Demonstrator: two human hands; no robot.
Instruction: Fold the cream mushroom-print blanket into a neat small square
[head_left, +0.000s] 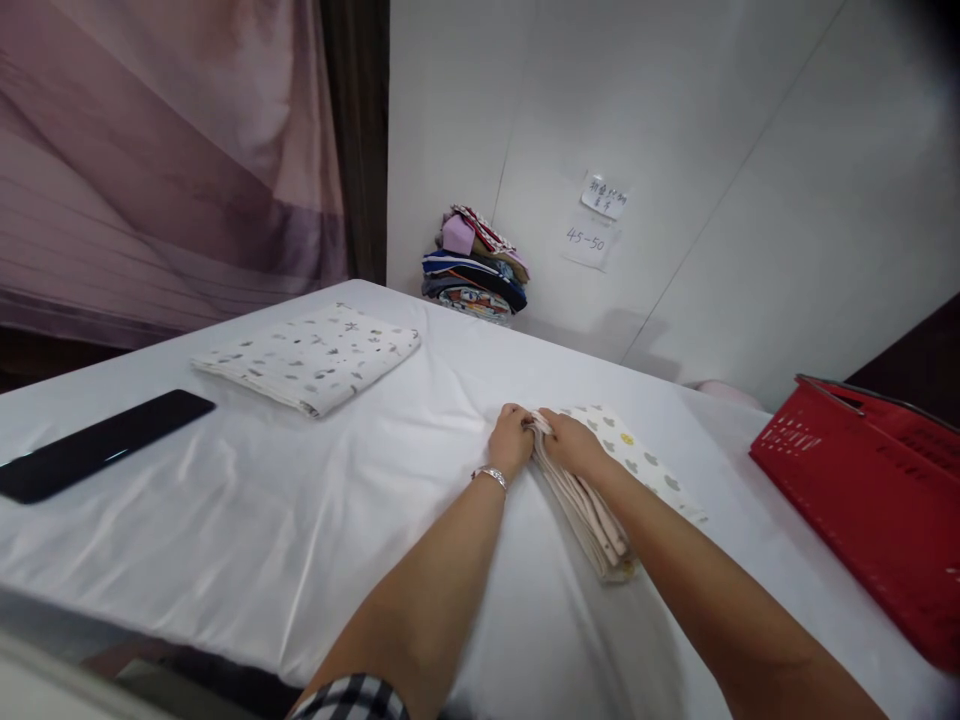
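Note:
A folded cloth (630, 450), white with grey and yellow prints, lies at the centre right of the table, its stacked pale pink layers facing me. At its far left corner my left hand (512, 440) is closed, fingers pinching the edge of the layers. My right hand (574, 440) grips the same corner from the right, thumb and fingers closed on the fabric. Both hands nearly touch each other. A silver bracelet (491, 477) circles my left wrist. Another folded cloth (315, 355), white with dark speckled prints, lies flat to the left, apart from my hands.
A white-covered table (375, 500) spans the view. On the left rests a dark flat phone-like slab (105, 440). A red plastic basket (862, 500) stands at the right edge. Folded fabrics (476, 265) are piled against the wall, near paper notes (589, 243).

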